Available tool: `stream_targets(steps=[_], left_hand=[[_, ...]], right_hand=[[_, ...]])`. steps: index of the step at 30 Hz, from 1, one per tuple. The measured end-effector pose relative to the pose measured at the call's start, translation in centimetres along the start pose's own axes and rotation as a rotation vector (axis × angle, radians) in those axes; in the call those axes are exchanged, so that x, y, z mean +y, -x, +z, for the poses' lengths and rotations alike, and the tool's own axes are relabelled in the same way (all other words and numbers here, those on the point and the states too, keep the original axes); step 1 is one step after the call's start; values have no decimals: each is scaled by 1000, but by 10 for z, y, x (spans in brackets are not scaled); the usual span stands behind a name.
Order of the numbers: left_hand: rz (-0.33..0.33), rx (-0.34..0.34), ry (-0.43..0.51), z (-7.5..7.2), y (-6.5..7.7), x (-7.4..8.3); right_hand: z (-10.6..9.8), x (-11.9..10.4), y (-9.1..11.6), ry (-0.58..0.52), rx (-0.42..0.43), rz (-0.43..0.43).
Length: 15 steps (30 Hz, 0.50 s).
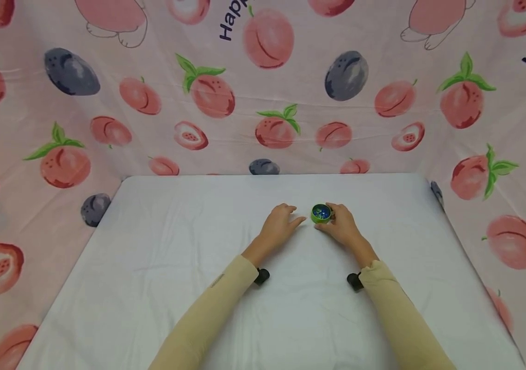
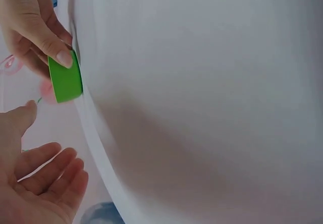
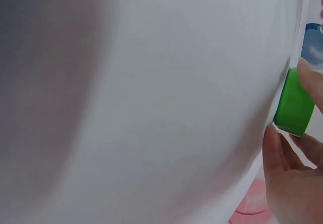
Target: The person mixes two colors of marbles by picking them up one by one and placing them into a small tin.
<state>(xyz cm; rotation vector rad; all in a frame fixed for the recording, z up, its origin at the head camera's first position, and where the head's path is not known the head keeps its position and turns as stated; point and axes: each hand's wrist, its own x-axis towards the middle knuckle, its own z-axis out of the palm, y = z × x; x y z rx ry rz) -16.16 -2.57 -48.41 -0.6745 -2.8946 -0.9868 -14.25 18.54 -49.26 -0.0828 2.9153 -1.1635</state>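
A small round green dish [image 1: 320,221] with dark blue, shiny contents stands on the white tabletop, right of the middle. My right hand [image 1: 345,226] grips its right side, thumb on the near side and fingers round the far side. To the left, my left hand [image 1: 277,226] is spread with thumb and fingers apart, a short gap from the dish and holding nothing. The left wrist view gives the dish's plain green wall [image 2: 67,80] with the right thumb laid on it. In the right wrist view, the same green wall [image 3: 294,103] sits between thumb and fingers.
White cloth covers the table [image 1: 175,298]. Behind it and at both sides hangs a pink curtain [image 1: 151,139] printed with peaches and dark plums. A small black device [image 1: 261,277] is strapped at each wrist, beside beige sleeves [image 1: 212,303].
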Motion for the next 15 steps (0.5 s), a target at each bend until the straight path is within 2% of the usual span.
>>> stream_targets(steps=[7,11,15], left_hand=[[36,54,-234,-7,12,-6],[5,42,-337,-11,17,-7],[-37,35,-372,-13,19,-11]], right_hand=[[-7,1,11,96,10,8],[-10,1,19,210,54,19],[-11,0,24,348,107,15]])
